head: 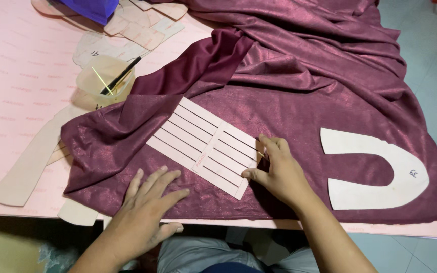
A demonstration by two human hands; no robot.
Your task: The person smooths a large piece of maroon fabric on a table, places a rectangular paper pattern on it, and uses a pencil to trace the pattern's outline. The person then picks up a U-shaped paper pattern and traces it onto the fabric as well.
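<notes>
Head | cup [104, 78]: pen, sticks | left hand [145, 210] spread | right hand [278, 172] pinching template [204, 145]

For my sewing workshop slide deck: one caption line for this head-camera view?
Right hand marks along a slotted pink template on maroon fabric while the left hand presses the cloth flat.

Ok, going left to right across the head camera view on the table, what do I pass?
Clear plastic cup with a black pen → left hand → slotted pink template → right hand → white U-shaped pattern piece, all but the cup on the maroon fabric.
</notes>
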